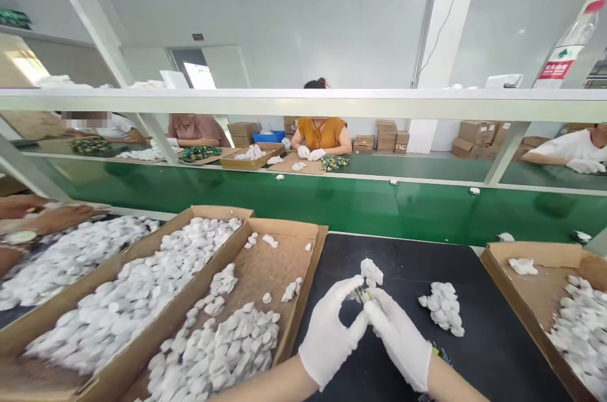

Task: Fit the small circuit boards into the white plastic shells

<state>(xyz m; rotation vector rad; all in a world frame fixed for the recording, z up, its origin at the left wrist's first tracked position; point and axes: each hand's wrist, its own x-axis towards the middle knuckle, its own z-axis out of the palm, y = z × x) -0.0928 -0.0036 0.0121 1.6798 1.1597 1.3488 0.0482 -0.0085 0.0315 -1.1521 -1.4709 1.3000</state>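
- Black matting covers the near bench, and a green conveyor belt is seen running behind it under a white shelf rail.
- Above the matting a small dark-and-yellow part is pinched between the gloved fingertips of the left hand and the right hand, which are pressed together.
- One white piece is seen just beyond the fingertips, and a small heap of white pieces lies to the right.
- Cardboard trays of white pieces are set to the left, and another tray to the right.
- Across the belt, other people are seated at work before stacked boxes.
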